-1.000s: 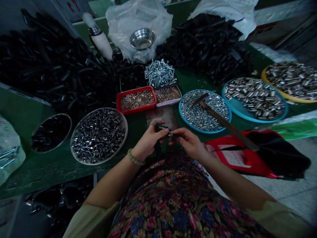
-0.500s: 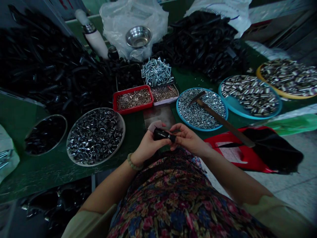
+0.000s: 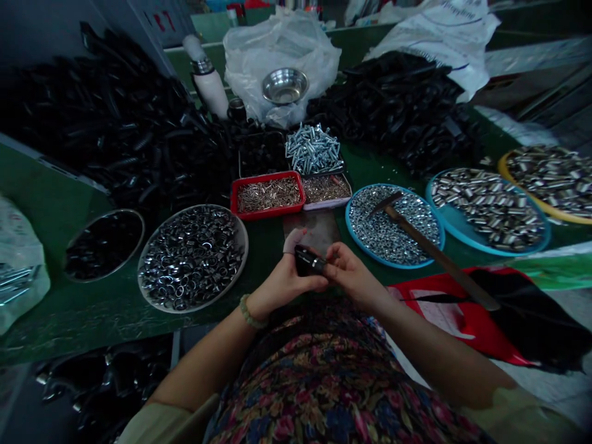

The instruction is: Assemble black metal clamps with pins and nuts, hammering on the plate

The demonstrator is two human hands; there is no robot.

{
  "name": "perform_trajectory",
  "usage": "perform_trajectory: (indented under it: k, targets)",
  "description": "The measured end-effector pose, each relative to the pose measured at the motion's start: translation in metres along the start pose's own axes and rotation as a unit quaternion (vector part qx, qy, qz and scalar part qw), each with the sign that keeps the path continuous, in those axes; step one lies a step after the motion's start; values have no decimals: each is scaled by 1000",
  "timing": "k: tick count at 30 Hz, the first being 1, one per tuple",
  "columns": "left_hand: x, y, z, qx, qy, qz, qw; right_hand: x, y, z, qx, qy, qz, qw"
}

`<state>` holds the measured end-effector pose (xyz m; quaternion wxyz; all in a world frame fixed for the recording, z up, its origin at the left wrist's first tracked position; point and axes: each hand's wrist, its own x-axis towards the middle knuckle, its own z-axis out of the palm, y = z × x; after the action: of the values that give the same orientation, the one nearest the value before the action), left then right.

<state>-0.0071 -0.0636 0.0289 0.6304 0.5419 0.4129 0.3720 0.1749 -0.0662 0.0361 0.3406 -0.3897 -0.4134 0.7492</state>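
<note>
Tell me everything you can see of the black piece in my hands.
The black piece is small, looks like plastic, and bears pale lettering, too small to read, and a silvery band. It slants down rightward in the picture, near the metal plate. The left hand grips its upper end; the right hand holds the lower, partly hiding it.

White sack (image 3: pixel 444 40): "propylene"; grey panel (image 3: pixel 164 36): red characters, unclear
</note>
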Motion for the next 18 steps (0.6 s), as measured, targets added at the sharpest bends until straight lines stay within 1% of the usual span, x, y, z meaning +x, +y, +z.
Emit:
perform_trajectory:
  k: [2,3,4,5,6,7,8,9,10,11,12,13,14,16,18]
  targets:
    - [3,4,-14,100,11,6,995,17,-18,-8,-108,-61,2,992]
    - [6,7,-21,161,21,17,987,32,-29,-12,-182,-81,-17,980]
    - [11,9,-26,226,26,33,973,51,-41,-15,-267,-89,-50,958]
    - [18,10,-29,296,21,54,954,73,-53,-17,-361,-52,-109,925]
    - [25,10,-30,367,2,77,927,99,-63,-17,-465,-1,-173,868]
    - [34,7,-29,437,-27,101,893,125,-71,-16,-561,28,-217,799]
    - [43,3,-26,500,-60,123,855,151,-76,-12,-641,33,-236,729]
    - [52,-3,-22,554,-87,141,816,175,-78,-7,-710,29,-234,664]
    - [59,-10,-18,595,-103,157,781,194,-79,-2,-751,22,-228,619]
    - [64,-17,-15,623,-108,169,756,209,-77,2,-776,14,-221,590]
    - [67,-24,-13,638,-104,179,742,219,-75,6,-788,7,-217,575]
    - [68,-29,-11,643,-96,187,737,225,-73,9,-791,2,-218,571]
    - [66,-34,-11,640,-83,193,739,228,-71,10,-790,-1,-221,572]
    - [60,-38,-12,624,-48,195,755,227,-69,10,-789,-4,-227,570]
    - [53,-39,-12,604,-6,182,776,224,-71,7,-788,3,-226,573]
